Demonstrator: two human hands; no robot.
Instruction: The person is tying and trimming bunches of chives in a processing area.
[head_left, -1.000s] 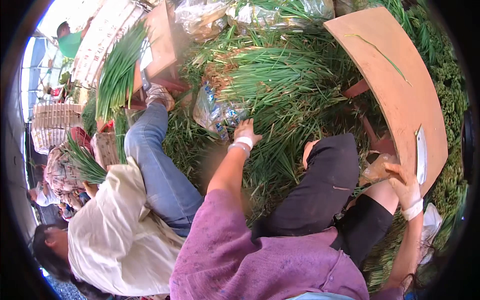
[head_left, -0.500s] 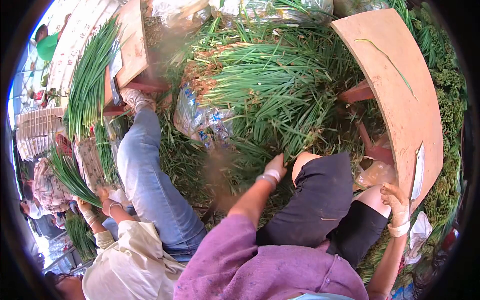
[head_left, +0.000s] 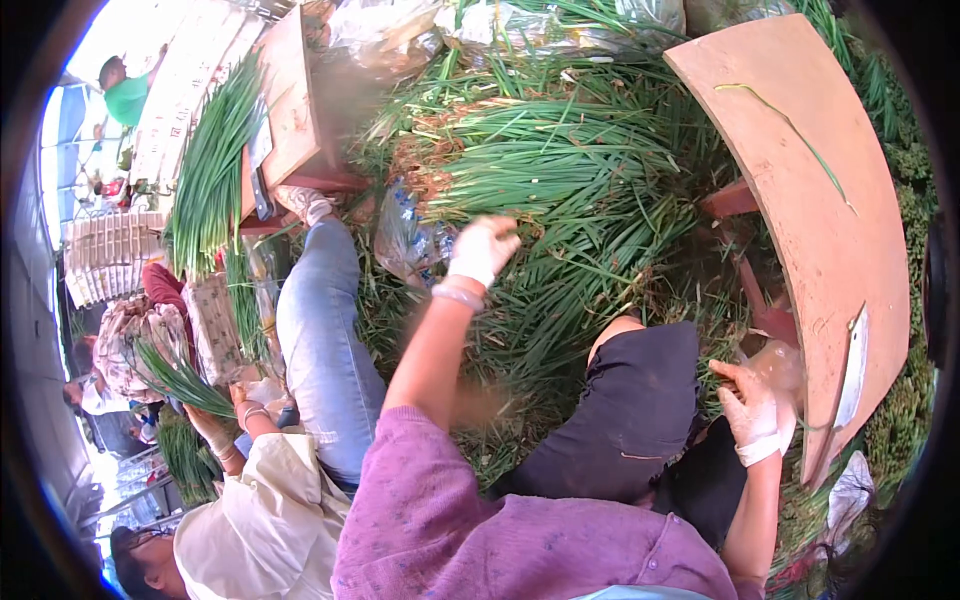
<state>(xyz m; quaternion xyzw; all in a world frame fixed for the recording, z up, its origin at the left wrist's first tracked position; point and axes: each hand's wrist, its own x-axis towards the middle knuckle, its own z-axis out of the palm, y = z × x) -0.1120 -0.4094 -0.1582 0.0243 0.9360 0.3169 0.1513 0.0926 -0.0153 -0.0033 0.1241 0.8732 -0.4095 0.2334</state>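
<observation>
My left hand (head_left: 483, 250), in a pale glove with a bracelet at the wrist, hovers over the near root end of a big pile of long, chive-like green stalks (head_left: 560, 150). Its fingers are loosely bent, with a gap at the thumb and no stalk visible between them. My right hand (head_left: 750, 405), also gloved, is beside my dark-clad knee, fingers and thumb apart, holding nothing I can see. Close to it, a long-bladed knife (head_left: 853, 365) lies on the wooden board (head_left: 780, 130). One loose green stalk (head_left: 790, 125) rests farther up that board.
Left of me a co-worker in a cream shirt (head_left: 260, 510) holds a bunch of green stalks (head_left: 180, 380). Another board (head_left: 290, 85) there carries stalks and a knife (head_left: 260, 150). A printed plastic bag (head_left: 400, 240) lies by the pile. Loose leaves (head_left: 500, 350) cover the ground.
My left hand has moved up and left, from beside my knee to the pile's root end. My right hand has shifted left from the board's edge, its fingers spreading. The view has shifted slightly.
</observation>
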